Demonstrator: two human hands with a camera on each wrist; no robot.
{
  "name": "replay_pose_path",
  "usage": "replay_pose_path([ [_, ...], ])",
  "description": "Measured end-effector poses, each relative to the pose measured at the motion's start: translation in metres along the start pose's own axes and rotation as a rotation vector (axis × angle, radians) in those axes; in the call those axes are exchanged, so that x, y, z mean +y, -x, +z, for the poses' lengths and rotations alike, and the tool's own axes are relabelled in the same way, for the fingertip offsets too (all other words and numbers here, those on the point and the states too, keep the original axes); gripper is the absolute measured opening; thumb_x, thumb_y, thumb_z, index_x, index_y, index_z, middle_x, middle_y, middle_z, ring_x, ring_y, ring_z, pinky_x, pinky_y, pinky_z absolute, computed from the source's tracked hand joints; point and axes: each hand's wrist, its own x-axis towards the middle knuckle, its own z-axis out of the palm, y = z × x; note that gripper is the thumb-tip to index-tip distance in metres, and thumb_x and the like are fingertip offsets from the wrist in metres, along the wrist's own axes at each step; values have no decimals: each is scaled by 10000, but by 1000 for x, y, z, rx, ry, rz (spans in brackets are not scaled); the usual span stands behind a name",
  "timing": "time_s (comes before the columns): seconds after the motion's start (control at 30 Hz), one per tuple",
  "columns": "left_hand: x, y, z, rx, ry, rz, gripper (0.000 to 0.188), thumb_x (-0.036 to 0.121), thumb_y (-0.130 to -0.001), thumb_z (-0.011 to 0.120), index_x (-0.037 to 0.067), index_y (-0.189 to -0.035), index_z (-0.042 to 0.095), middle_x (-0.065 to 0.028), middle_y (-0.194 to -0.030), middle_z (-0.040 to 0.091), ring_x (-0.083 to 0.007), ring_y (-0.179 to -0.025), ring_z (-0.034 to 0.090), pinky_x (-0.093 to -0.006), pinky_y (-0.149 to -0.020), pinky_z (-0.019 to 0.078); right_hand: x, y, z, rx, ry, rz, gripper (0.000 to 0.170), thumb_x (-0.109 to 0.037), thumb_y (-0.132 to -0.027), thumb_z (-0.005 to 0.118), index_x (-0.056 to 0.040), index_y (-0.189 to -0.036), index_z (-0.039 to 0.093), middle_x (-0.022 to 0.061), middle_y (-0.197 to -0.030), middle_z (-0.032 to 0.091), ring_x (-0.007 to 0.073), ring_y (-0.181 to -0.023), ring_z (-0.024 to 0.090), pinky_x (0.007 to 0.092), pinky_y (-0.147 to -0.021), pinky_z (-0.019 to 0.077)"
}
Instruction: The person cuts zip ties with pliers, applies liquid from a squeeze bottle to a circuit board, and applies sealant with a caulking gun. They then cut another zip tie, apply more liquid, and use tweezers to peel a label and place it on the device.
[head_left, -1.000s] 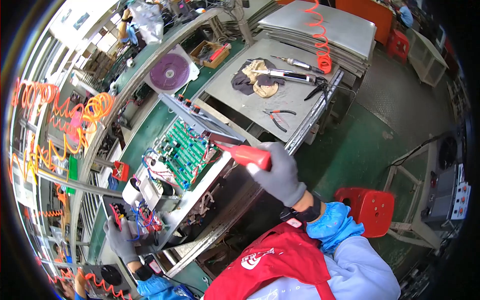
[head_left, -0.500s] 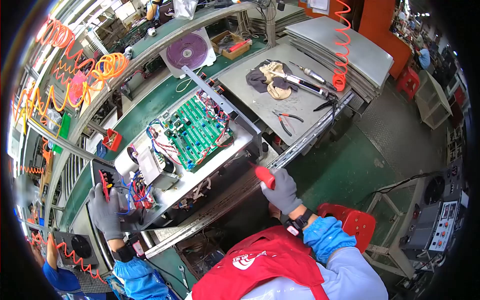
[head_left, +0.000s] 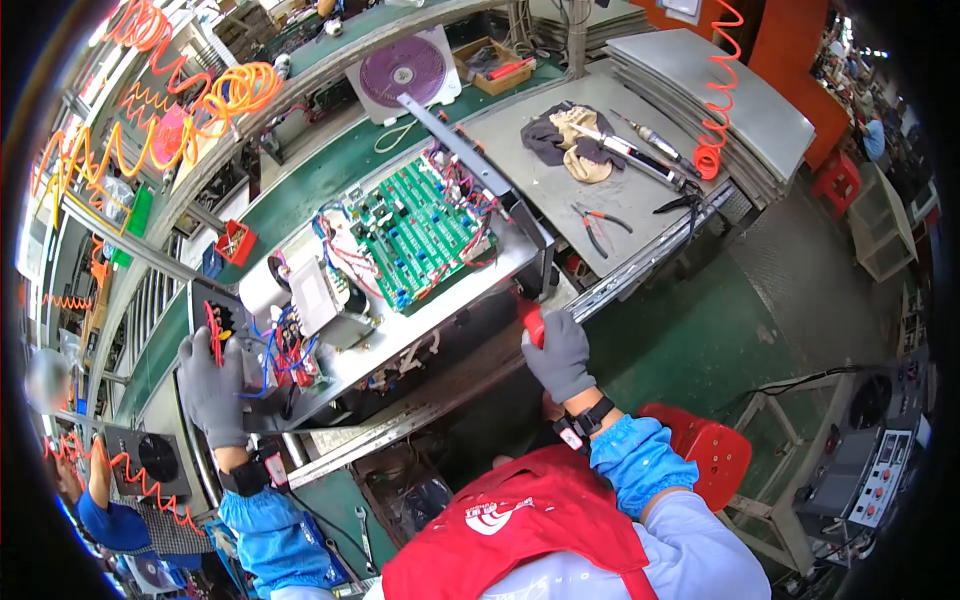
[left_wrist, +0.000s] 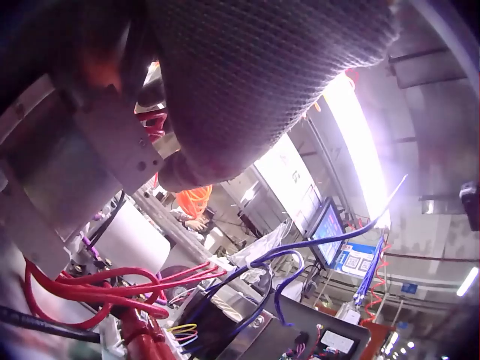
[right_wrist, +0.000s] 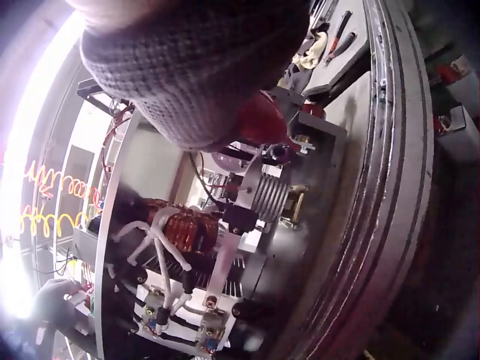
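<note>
A metal chassis [head_left: 495, 268] lies on the bench with a green circuit board [head_left: 420, 240] on top and a raised panel [head_left: 470, 160] at its right end. My gloved right hand [head_left: 560, 360] grips a screwdriver by its thick red handle [head_left: 532, 322], close to the chassis's right front corner. In the right wrist view the red handle [right_wrist: 264, 120] shows under the glove, above a copper coil [right_wrist: 187, 229]; the tip is hidden. My gloved left hand [head_left: 212, 395] rests on the chassis's left end, fingers extended beside red wires [head_left: 215, 335]. Red cables [left_wrist: 97, 289] hang near it in the left wrist view.
Pliers [head_left: 598, 228], a cloth [head_left: 572, 145] and soldering tools [head_left: 640, 160] lie on the metal table at the right. A red stool [head_left: 705, 450] stands behind my right arm. Coiled orange hoses [head_left: 235, 95] hang at the left; another person's arm [head_left: 105, 490] shows lower left.
My right hand has drawn the screwdriver from the raised panel's upper side down to the chassis's right front corner. The left hand stays at the left end, and the head view has shifted.
</note>
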Motion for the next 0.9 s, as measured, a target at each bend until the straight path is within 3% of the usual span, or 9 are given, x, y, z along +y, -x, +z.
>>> replay_pose_path([
  [0.17, 7, 2, -4, -14, -2, -11, 489, 382, -872, 668, 67, -1241, 610, -184, -1233, 587, -392, -1070, 608, -466, -878, 494, -9, -7, -10, -105, 59, 56, 368, -214, -745, 739, -65, -1030, 560, 152, -915, 570, 369, -822, 598, 472, -718, 488],
  [0.3, 3, 2, -3, -7, -21, -18, 490, 406, -858, 681, 88, -1227, 622, -172, -1253, 584, -392, -1061, 618, -478, -866, 502, -20, 5, -32, -101, -65, 171, 394, -212, -740, 756, -59, -1059, 583, 150, -930, 598, 374, -855, 615, 475, -743, 499],
  [0.4, 7, 4, -8, -46, -26, -40, 477, 404, -858, 676, 110, -1229, 622, -137, -1265, 580, -382, -1051, 616, -478, -853, 502, -28, 23, -41, -50, -325, 195, 419, -200, -738, 780, -49, -1085, 601, 157, -966, 620, 374, -874, 626, 462, -778, 512],
  [0.53, 8, 5, -10, -52, -21, -57, 489, 401, -859, 668, 116, -1253, 611, -114, -1254, 583, -354, -1063, 620, -462, -846, 500, -50, 32, -38, -256, -581, 340, 443, -212, -764, 801, -13, -1108, 606, 157, -952, 651, 313, -879, 651, 410, -805, 517],
  [0.57, 8, 6, -10, -48, -24, -57, 493, 407, -860, 666, 115, -1253, 611, -114, -1257, 583, -354, -1066, 621, -460, -846, 502, -48, 38, -25, -263, -584, 300, 375, -168, -805, 761, -21, -1118, 617, 102, -972, 652, 189, -830, 650, 342, -738, 543],
  [0.67, 10, 4, -13, -41, -31, -66, 492, 421, -854, 668, 112, -1234, 622, -117, -1278, 583, -358, -1050, 631, -459, -849, 510, -59, 36, -12, -478, -887, 726, 357, -157, -841, 726, -37, -1155, 605, 90, -957, 640, 150, -748, 641, 299, -646, 546],
  [0.7, 13, 5, -14, -29, -34, -70, 480, 416, -845, 676, 111, -1213, 634, -117, -1278, 588, -360, -1028, 638, -460, -842, 515, -65, 35, -10, -459, -960, 731, 345, -161, -876, 684, -38, -1184, 588, 79, -944, 631, 120, -690, 624, 261, -580, 532],
  [0.9, 6, 5, -6, 134, -66, 34, 448, 387, -800, 725, 92, -1132, 662, -133, -1181, 643, -360, -937, 647, -458, -802, 517, -67, 31, 7, -465, -1134, 859, 324, -171, -879, 678, -6, -1142, 587, 74, -922, 641, 136, -685, 630, 259, -580, 521],
])
